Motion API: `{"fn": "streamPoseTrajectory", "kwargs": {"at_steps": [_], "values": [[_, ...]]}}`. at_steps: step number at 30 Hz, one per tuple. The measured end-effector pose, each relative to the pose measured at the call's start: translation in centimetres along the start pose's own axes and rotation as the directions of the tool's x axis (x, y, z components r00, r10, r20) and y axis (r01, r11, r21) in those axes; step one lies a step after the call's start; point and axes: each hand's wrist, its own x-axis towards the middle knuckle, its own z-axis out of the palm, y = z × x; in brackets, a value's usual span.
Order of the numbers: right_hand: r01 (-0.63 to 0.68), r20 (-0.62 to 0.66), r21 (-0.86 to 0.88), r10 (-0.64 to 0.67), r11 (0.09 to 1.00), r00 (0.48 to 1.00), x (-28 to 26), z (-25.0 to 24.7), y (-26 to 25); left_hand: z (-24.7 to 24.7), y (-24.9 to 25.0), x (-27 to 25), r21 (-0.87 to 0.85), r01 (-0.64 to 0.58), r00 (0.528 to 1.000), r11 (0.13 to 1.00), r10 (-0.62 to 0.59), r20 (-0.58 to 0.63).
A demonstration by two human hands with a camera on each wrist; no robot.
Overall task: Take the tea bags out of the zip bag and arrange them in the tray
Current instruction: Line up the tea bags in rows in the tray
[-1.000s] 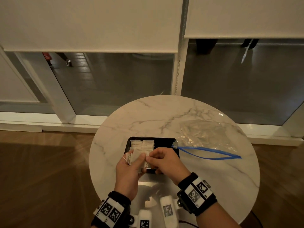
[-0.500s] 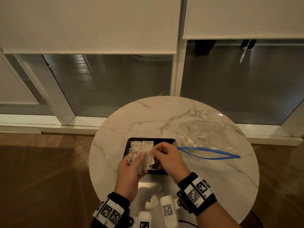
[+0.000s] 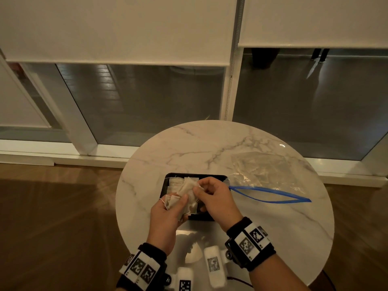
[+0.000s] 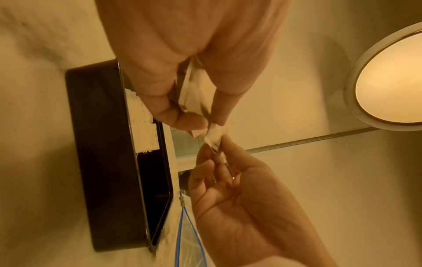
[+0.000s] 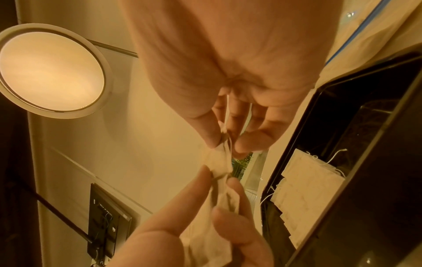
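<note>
My left hand [image 3: 174,203] grips a small bunch of pale tea bags [image 3: 178,204] just above the near left part of the black tray [image 3: 163,185]. My right hand [image 3: 199,189] pinches the top corner of one tea bag [image 3: 188,189] from that bunch and holds it up over the tray. Some tea bags [image 5: 306,173] lie flat in the tray's far left part. The clear zip bag [image 3: 260,171] with its blue zip strip [image 3: 270,194] lies open on the table to the right of the tray. In the left wrist view both hands meet at the pinched tea bag [image 4: 213,133].
The round marble table [image 3: 273,223] stands by a window with half-lowered blinds [image 3: 117,28]. Wooden floor [image 3: 52,227] lies to the left and right of it. A round ceiling lamp [image 5: 50,72] shows in both wrist views.
My right hand has moved up and away from me, drawing one tea bag out of the bunch held by my left hand. The zip bag has not moved.
</note>
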Motion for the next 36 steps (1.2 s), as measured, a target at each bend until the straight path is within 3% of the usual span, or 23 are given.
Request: {"fn": "streamPoseTrajectory", "kwargs": {"at_steps": [3,7,14,23,36], "values": [[-0.036,-0.076,0.019,0.038,0.999,0.996,0.7,-0.3,0.3,-0.9,0.1,0.6,-0.005,0.022,0.996,1.0,-0.022,-0.089],[-0.062,-0.153,-0.17,0.036,0.984,0.988,2.4,-1.0,2.2,-2.4,0.7,1.3,-0.029,0.033,0.982,0.999,-0.038,-0.187],[-0.106,-0.069,-0.555,0.081,0.825,0.994,4.3,-0.7,4.7,-4.5,-0.1,2.0,0.041,0.063,0.923,0.997,-0.042,-0.382],[-0.165,0.032,-0.698,0.26,0.697,0.965,6.1,1.4,5.3,-4.8,-1.1,2.3,0.105,0.058,0.907,0.993,-0.008,-0.422],[-0.187,0.016,-0.739,0.295,0.647,0.955,6.8,2.2,5.6,-5.6,-1.9,3.0,0.154,0.073,0.909,0.985,-0.002,-0.416]]}}
